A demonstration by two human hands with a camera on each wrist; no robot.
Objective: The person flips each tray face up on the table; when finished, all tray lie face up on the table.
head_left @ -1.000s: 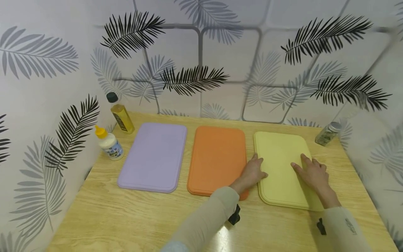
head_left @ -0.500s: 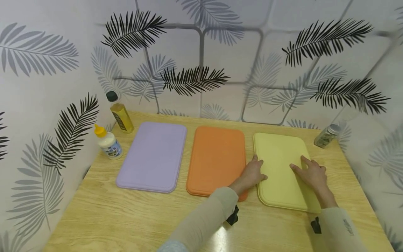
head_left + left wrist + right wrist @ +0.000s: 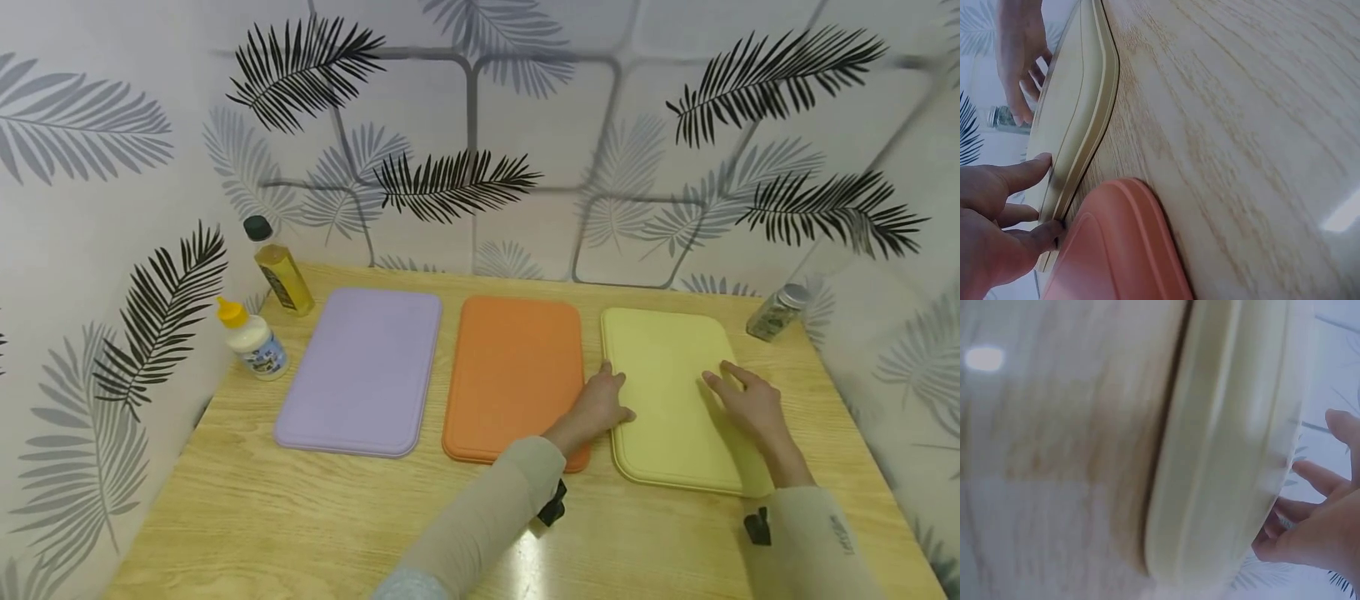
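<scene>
A flat yellow board (image 3: 663,358) with rounded corners and a raised, grooved rim lies on the table at the right. My left hand (image 3: 597,404) touches its left edge, with thumb and fingers spread along the rim. In the left wrist view, one digit of the left hand (image 3: 991,225) rests on the board's top and others are at its side. Over the right edge is my right hand (image 3: 757,408), its fingers loosely bent and the thumb extended above the surface. The right wrist view shows the right hand (image 3: 1319,519) beside the far rim; whether its fingertips touch is unclear.
An orange board (image 3: 513,367) lies close to the yellow one, partly under my left forearm. Farther left is a purple board (image 3: 360,367). A white glue bottle (image 3: 257,346) and a yellow oil bottle (image 3: 283,275) stand at left; a small jar (image 3: 778,312) stands back right.
The right hand has shifted slightly to the right, its thumb now closer to the board's right edge. The left hand stays at the left edge. The head view has tilted a little.
</scene>
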